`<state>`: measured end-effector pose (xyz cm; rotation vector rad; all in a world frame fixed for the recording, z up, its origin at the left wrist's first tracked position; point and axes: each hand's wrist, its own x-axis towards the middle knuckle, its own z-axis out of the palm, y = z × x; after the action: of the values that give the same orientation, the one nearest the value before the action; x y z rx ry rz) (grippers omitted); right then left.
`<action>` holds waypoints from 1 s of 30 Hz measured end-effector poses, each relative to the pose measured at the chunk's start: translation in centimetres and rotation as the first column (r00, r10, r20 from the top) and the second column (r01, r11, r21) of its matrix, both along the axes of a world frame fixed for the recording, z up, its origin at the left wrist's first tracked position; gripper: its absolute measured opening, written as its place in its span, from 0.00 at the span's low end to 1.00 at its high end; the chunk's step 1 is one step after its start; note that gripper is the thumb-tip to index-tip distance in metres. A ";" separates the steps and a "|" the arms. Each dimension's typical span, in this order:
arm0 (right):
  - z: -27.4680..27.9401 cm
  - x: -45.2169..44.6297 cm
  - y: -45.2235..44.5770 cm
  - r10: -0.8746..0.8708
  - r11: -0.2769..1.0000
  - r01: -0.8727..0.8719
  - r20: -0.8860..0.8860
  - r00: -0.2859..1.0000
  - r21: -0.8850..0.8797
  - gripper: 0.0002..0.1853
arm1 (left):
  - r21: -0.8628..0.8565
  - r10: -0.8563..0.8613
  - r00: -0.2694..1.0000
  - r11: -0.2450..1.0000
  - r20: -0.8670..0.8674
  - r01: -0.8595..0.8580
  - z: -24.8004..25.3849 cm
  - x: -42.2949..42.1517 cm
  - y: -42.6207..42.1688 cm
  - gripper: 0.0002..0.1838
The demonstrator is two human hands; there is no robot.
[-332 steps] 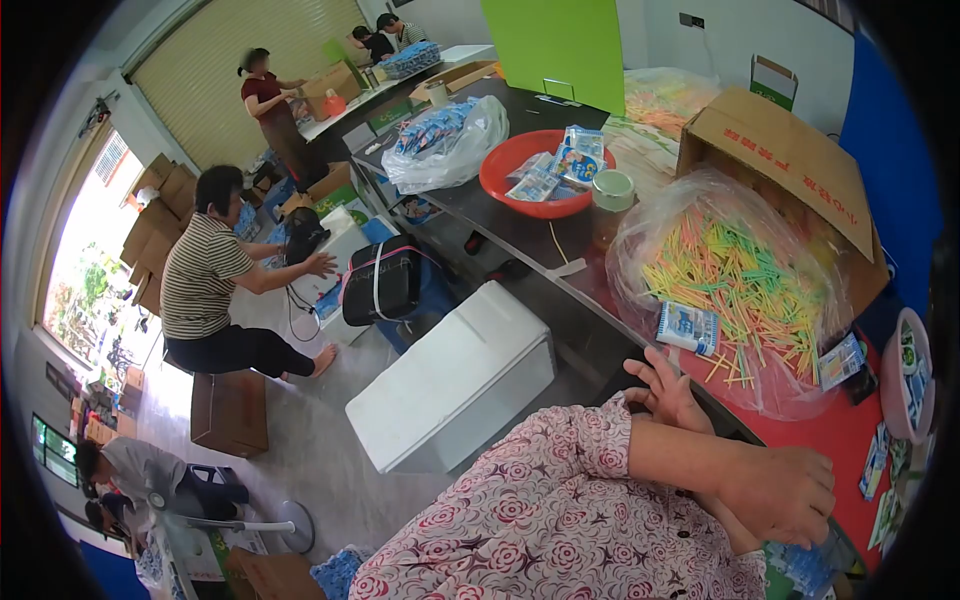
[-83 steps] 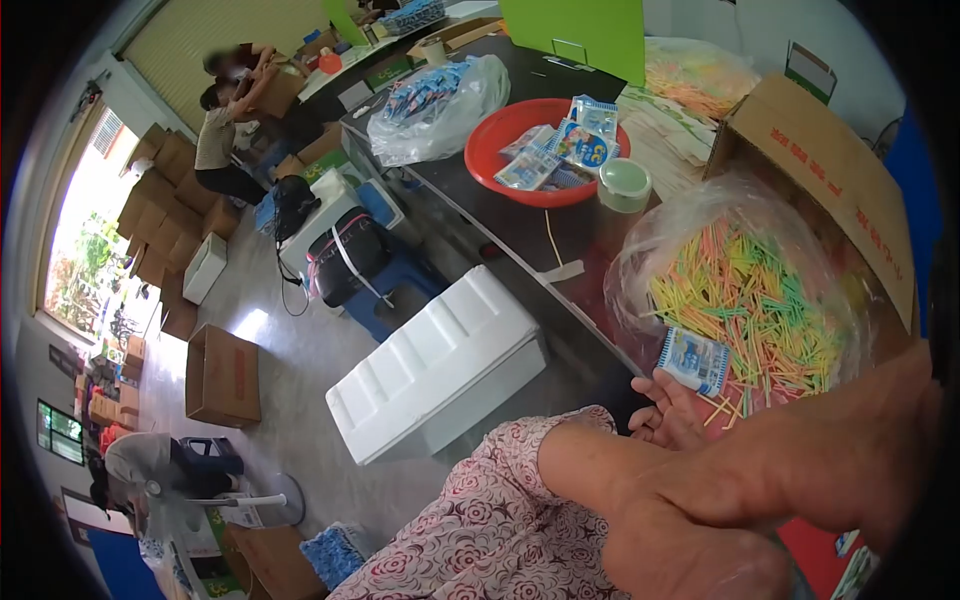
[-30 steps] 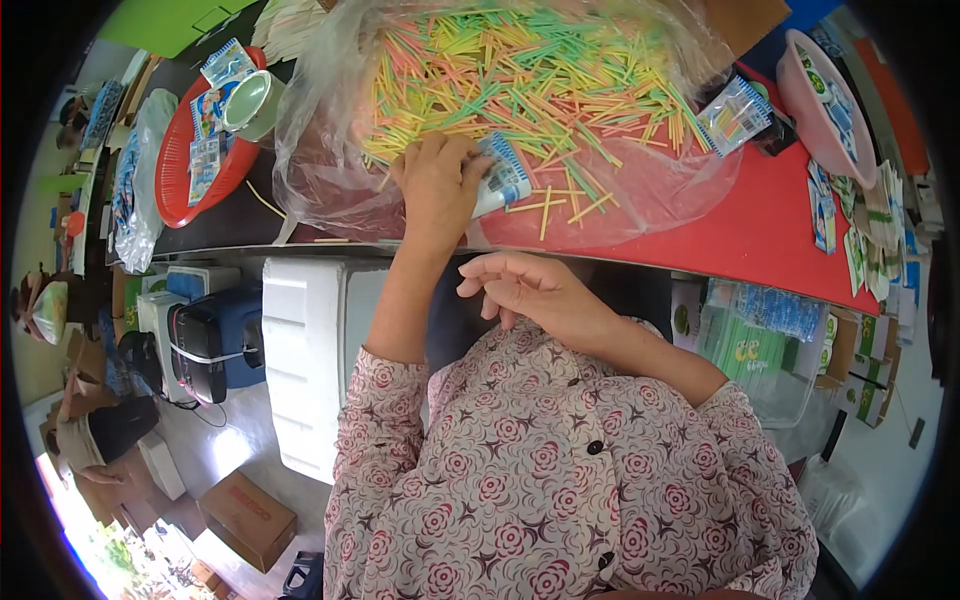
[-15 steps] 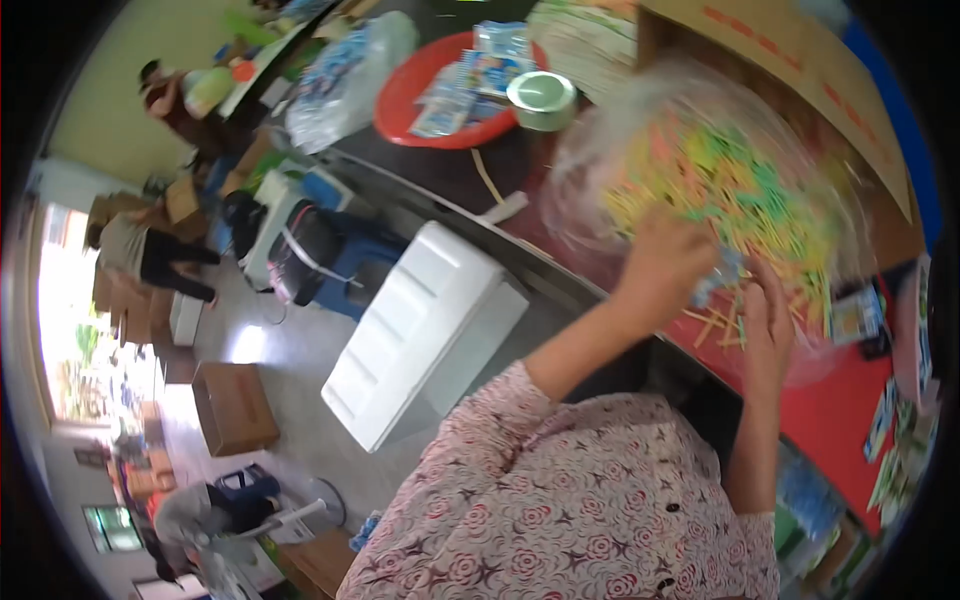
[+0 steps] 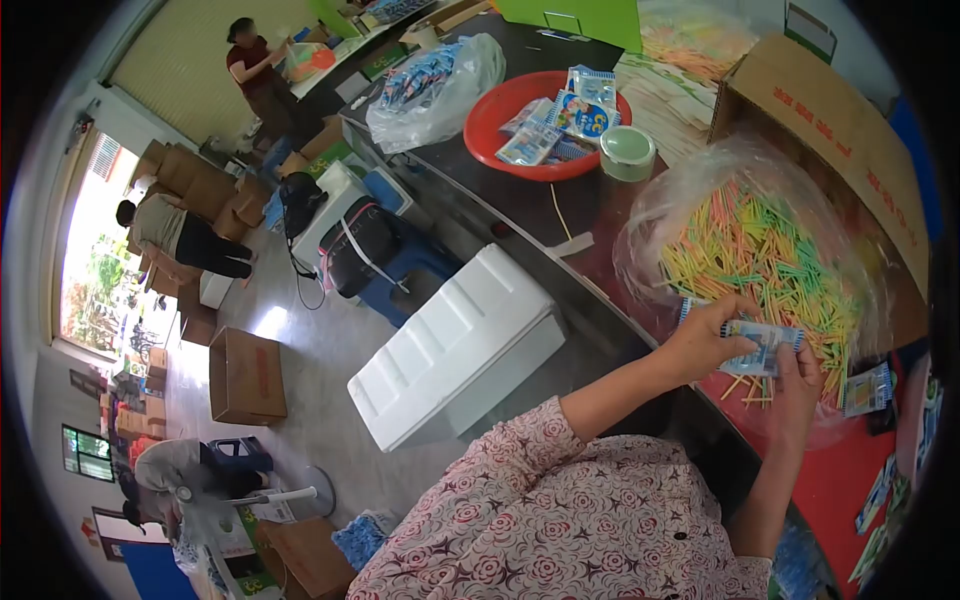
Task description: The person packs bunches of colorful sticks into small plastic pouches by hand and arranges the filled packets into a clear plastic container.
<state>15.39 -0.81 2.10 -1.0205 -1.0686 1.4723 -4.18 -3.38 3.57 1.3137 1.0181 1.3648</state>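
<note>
My left hand (image 5: 708, 340) grips a small blue-and-clear printed packet (image 5: 765, 349), its thumb pressed on the near end. At the packet's other end, the fingers of my right hand (image 5: 798, 378) pinch the edge. Another blue-and-white crimped edge pokes out on the far side of my left hand; whether it belongs to a second packet I cannot tell. Just beyond both hands, an open clear plastic bag (image 5: 650, 222) holds a heap of short thin sticks (image 5: 755, 250) in yellow, green, orange and pink. Several loose sticks lie on the red surface below the hands.
A red basin (image 5: 485, 135) with similar packets stands beside a green-lidded container (image 5: 628, 155). A cardboard box (image 5: 850, 140) is behind the bag. A white foam box (image 5: 450, 345) sits left of the table. Several people work in the background.
The view has swung, so the table and hands sit lower and further right. The packet is turned flat and shows clearly between both hands, where before it was bunched and blurred.
</note>
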 end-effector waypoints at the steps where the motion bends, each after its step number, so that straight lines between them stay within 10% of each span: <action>1: 1.0 -0.7 -0.5 0.001 1.000 -0.002 0.032 0.999 0.019 0.10 | -0.048 -0.059 0.998 0.997 0.038 0.061 0.2 0.0 0.1 0.16; 11: 1.7 -0.6 -1.7 -0.021 1.000 0.015 0.401 0.916 0.018 0.07 | -0.063 -0.061 0.994 0.996 -0.092 0.055 -0.2 0.5 -0.4 0.09; 16: -0.6 0.8 -1.0 -0.114 0.987 0.050 0.438 0.892 0.154 0.07 | -0.079 -0.051 0.996 0.996 -0.080 0.045 -0.2 1.5 -0.3 0.07; 18: -0.7 1.1 -1.0 -0.105 0.994 0.102 0.201 0.974 0.026 0.07 | -0.068 -0.055 0.995 0.996 -0.084 0.049 -0.4 1.5 -0.3 0.07; 21: -0.6 1.8 -1.2 -0.182 0.975 0.208 0.254 0.950 -0.078 0.08 | 0.259 -0.035 0.959 0.960 -0.280 0.111 -0.7 1.9 0.2 0.06; 23: -0.3 0.9 -2.0 -0.268 0.962 0.219 0.426 0.864 0.161 0.10 | 0.045 -0.162 0.974 0.984 -0.159 0.171 -0.4 2.3 0.1 0.06; 30: 0.8 2.8 -2.4 -0.048 0.998 0.058 0.350 0.936 -0.020 0.11 | 0.025 -0.135 0.949 0.989 -0.286 0.148 -1.5 1.7 0.1 0.03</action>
<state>18.15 -3.19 2.87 -1.3573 -1.2595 1.2937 -2.49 -3.27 2.10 1.6195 1.0639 1.1178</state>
